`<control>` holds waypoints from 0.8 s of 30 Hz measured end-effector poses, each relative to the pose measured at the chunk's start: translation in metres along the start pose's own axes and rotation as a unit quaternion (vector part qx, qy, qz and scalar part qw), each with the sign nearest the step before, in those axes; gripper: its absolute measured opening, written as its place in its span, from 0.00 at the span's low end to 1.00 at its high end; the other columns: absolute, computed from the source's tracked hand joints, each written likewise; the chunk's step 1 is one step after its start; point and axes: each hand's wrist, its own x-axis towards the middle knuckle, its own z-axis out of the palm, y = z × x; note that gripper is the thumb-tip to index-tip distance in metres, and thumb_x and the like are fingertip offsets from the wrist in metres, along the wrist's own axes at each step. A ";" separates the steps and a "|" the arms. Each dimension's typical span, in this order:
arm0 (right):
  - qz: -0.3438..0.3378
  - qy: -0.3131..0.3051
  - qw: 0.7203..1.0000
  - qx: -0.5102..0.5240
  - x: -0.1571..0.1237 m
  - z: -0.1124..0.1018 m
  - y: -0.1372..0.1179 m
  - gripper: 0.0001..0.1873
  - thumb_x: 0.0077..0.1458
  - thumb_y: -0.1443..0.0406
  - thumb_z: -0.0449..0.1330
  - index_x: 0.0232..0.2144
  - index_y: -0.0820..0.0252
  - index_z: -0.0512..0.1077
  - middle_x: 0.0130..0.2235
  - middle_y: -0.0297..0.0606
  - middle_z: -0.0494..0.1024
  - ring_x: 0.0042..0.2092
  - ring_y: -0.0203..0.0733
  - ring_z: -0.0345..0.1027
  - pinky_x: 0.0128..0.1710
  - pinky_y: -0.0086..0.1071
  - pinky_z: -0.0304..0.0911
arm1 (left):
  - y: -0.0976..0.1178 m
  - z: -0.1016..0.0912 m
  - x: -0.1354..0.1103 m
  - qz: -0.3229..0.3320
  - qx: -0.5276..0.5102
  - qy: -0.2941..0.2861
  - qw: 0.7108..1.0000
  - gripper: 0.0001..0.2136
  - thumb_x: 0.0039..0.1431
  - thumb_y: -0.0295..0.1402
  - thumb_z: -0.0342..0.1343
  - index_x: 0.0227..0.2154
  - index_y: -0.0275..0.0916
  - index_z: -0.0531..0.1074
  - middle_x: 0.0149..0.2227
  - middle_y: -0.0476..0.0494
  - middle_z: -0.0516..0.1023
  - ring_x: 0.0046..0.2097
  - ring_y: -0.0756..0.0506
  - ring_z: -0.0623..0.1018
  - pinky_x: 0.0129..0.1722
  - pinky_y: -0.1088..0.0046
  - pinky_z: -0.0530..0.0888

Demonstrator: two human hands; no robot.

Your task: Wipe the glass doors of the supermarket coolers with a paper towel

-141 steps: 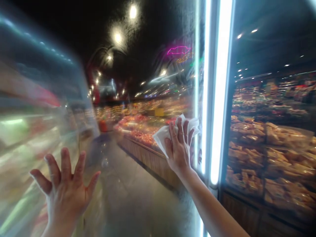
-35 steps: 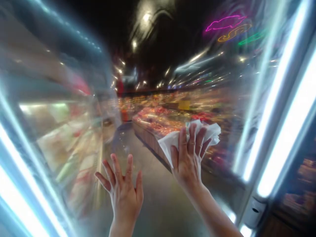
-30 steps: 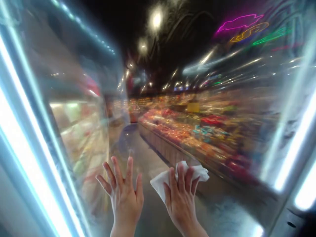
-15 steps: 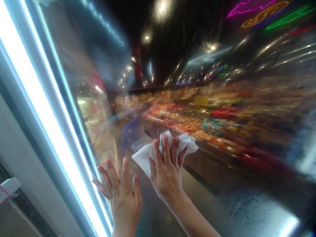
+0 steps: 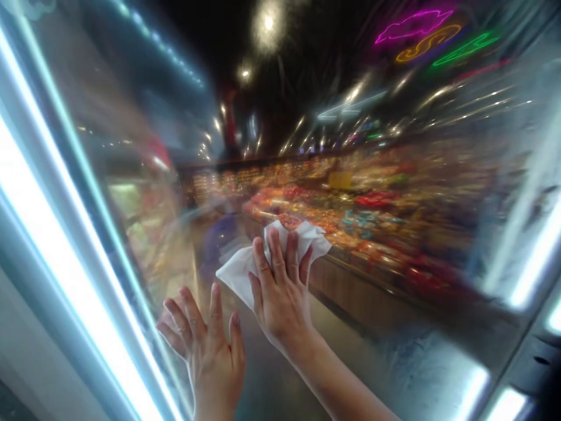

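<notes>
While left hand (image 5: pixel 214 359) is spread, splayed right hand (image 5: pixel 283 298) flattens tissue (image 5: pixel 240 270) on glass (image 5: pixel 372 292), probably mid-wipe, next stroke needs steady pressure

Display counter (image 5: pixel 350 283) — brown side | on top — blurred red, orange, teal goods (image 5: pixel 366 221)

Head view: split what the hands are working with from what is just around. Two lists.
In use:
- white cloth, under the spread fingers of the right hand
- left hand, open, no object visible in it
- glass, apparently behind the cloth

Just around:
- light tube, left
- neon shapes, upper right
- blurred goods beyond
</notes>
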 end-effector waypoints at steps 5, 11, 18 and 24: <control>-0.001 -0.003 0.999 -0.034 -0.042 -0.011 0.042 0.42 0.68 0.68 0.52 0.75 0.56 0.35 0.76 0.37 0.34 0.76 0.54 0.23 0.74 0.61 0.33 | 0.020 0.006 0.000 0.008 0.011 -0.002 1.000 0.40 0.66 0.31 0.55 0.73 0.57 0.39 0.77 0.42 0.29 0.76 0.31 0.33 0.69 0.30 0.37; 0.048 0.016 0.997 -0.055 -0.007 -0.049 0.121 0.39 0.70 0.66 0.50 0.75 0.50 0.38 0.76 0.41 0.40 0.76 0.59 0.27 0.69 0.70 0.44 | 0.068 0.018 0.005 0.029 0.004 0.003 1.000 0.41 0.65 0.31 0.56 0.73 0.56 0.37 0.77 0.40 0.27 0.75 0.29 0.31 0.68 0.28 0.37; -0.003 0.003 0.995 -0.095 -0.078 -0.066 0.189 0.41 0.68 0.69 0.50 0.75 0.58 0.34 0.76 0.41 0.33 0.76 0.55 0.21 0.72 0.64 0.41 | 0.137 0.037 0.006 0.050 -0.027 -0.003 0.998 0.42 0.65 0.32 0.56 0.73 0.55 0.36 0.77 0.40 0.26 0.75 0.30 0.29 0.68 0.29 0.36; 0.061 0.016 0.996 -0.062 -0.029 -0.105 0.273 0.41 0.71 0.66 0.48 0.74 0.51 0.27 0.76 0.42 0.33 0.76 0.58 0.20 0.69 0.72 0.39 | 0.202 0.052 0.002 0.064 -0.055 0.002 0.996 0.42 0.65 0.31 0.56 0.73 0.56 0.36 0.77 0.43 0.25 0.75 0.31 0.29 0.70 0.33 0.34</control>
